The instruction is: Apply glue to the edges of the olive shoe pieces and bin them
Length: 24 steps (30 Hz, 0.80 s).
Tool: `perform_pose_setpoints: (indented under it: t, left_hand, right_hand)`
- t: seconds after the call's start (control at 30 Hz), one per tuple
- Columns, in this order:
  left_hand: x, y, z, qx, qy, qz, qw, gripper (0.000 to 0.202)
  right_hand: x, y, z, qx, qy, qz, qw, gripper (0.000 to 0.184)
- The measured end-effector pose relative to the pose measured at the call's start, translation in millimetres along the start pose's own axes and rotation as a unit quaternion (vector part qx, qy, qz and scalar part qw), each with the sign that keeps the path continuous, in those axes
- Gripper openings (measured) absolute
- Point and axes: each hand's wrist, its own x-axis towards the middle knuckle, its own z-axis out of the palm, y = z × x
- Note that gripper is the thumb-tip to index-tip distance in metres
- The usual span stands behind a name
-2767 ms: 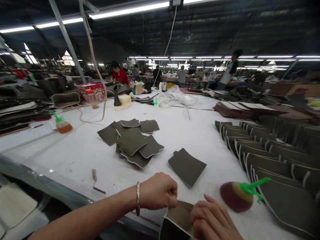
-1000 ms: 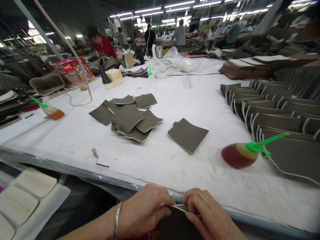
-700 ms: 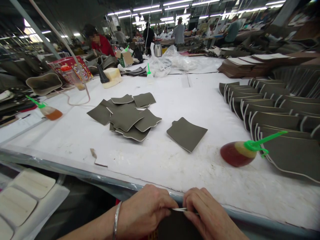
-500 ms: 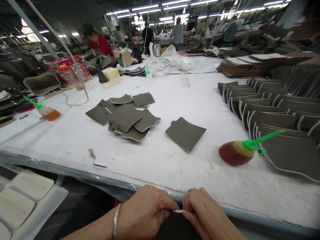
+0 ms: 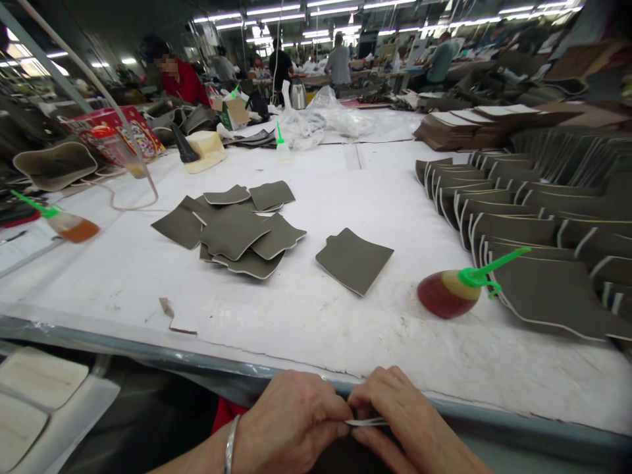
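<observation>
My left hand (image 5: 291, 424) and my right hand (image 5: 402, 421) are both closed at the bottom of the view, just below the table edge (image 5: 474, 415). Together they pinch the pale top edge of a dark grey material piece (image 5: 363, 422), whose body is mostly hidden under my hands. A silver bracelet circles my left wrist. On the white table ahead lie a single grey cut piece (image 5: 354, 260) and a loose pile of grey pieces (image 5: 232, 227). A red-brown glue bottle with a green nozzle (image 5: 451, 289) lies on its side to the right.
Rows of overlapping grey pieces (image 5: 533, 243) fill the right side. A second orange glue bottle (image 5: 64, 224) lies at far left. A hose, a red box (image 5: 121, 131), plastic bags and stacked brown sheets sit further back. Other people work at distant tables. Pale pads (image 5: 34, 382) lie below left.
My hands have dropped from the table top to below its edge with the piece. Its edges now sit pinched closer together. The view has tilted down and shifted slightly right.
</observation>
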Motion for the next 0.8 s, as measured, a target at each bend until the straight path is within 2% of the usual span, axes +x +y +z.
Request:
perform_pose_setpoints:
  t: [0.23,0.63,0.8]
  left_hand:
    - [-2.4,-6.0,7.1,0.003,0.023,-0.014,1.0,0.03]
    - [-14.3,-13.6,16.0,-0.005,0.042,-0.041,0.998,0.022]
    - [-13.1,-6.1,17.4,0.059,0.04,-0.05,0.996,0.014]
  right_hand:
    - [5.1,4.0,-3.1,-0.044,-0.018,-0.038,0.998,0.012]
    - [-17.2,17.5,-18.3,-0.136,-0.053,-0.053,0.988,0.021]
    - [-19.4,16.0,-18.2,-0.115,-0.08,-0.038,0.989,0.023]
